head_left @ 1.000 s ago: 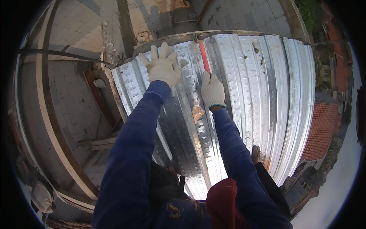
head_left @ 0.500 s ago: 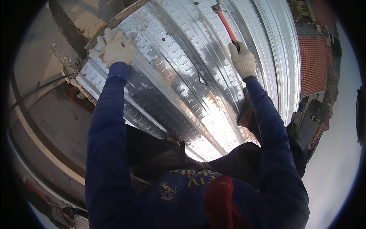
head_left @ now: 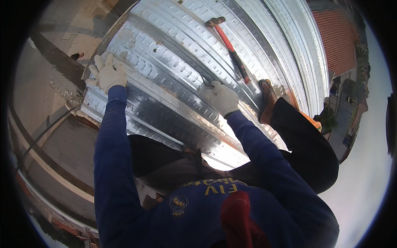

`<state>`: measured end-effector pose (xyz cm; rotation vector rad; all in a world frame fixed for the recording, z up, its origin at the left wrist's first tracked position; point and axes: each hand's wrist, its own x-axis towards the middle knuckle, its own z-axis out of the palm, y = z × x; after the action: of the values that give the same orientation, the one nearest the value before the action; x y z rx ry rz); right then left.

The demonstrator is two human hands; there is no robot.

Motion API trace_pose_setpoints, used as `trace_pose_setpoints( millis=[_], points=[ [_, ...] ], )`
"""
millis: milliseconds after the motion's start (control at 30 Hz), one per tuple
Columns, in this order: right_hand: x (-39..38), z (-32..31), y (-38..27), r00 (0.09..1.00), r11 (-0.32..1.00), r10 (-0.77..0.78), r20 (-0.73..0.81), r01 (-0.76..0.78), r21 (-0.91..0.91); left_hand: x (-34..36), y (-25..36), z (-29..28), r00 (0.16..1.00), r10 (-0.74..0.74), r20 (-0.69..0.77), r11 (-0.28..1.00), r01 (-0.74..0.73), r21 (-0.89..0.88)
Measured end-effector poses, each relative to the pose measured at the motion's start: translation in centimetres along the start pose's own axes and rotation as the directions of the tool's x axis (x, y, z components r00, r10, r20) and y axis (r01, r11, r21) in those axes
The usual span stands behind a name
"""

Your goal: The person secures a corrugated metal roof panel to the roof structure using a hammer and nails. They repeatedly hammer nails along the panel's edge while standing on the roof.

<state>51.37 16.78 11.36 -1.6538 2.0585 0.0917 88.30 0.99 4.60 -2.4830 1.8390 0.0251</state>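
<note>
My left hand (head_left: 111,73), in a white knitted glove, rests with fingers spread on the edge of the ribbed metal decking (head_left: 165,72). My right hand (head_left: 224,98), gloved the same way, is low over the middle of the decking. Its fingers are closed around a thin, dark bent wire (head_left: 205,79), whose lower part they hide. Beyond that hand lies a hammer (head_left: 228,45) with a red and black handle, its head pointing away from me, nobody touching it.
My sandalled foot (head_left: 268,99) stands on the decking right of the hammer. Along the left, the sheet ends at a rough concrete edge (head_left: 70,93), with a lower floor past it. A tiled roof (head_left: 337,41) shows beyond the right side.
My right hand has let go of the hammer, leaving it on the decking, and moved nearer and left to take the bent wire. My left hand stays spread at the sheet's edge.
</note>
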Motion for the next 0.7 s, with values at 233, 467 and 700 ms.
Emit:
trace_pose_setpoints(
  millis=[233, 467, 700],
  points=[
    [1.8, -1.1, 0.4, 0.953, 1.000, -0.007, 0.303, 0.008, -0.002, -0.9, 0.3, 1.1, 1.000, 0.010, 0.006, 1.000, -0.010, -0.003],
    [4.8, -7.1, 1.0, 0.905, 0.879, -0.064, 0.420, -0.149, 0.454, -0.3, 0.1, 0.7, 1.000, 0.022, -0.002, 1.000, -0.022, 0.008],
    [7.1, -15.0, 1.0, 0.841, 0.646, -0.125, 0.526, -0.333, 0.687, 0.1, -0.3, -0.1, 0.996, -0.004, 0.090, 0.996, -0.003, 0.085]
  ],
)
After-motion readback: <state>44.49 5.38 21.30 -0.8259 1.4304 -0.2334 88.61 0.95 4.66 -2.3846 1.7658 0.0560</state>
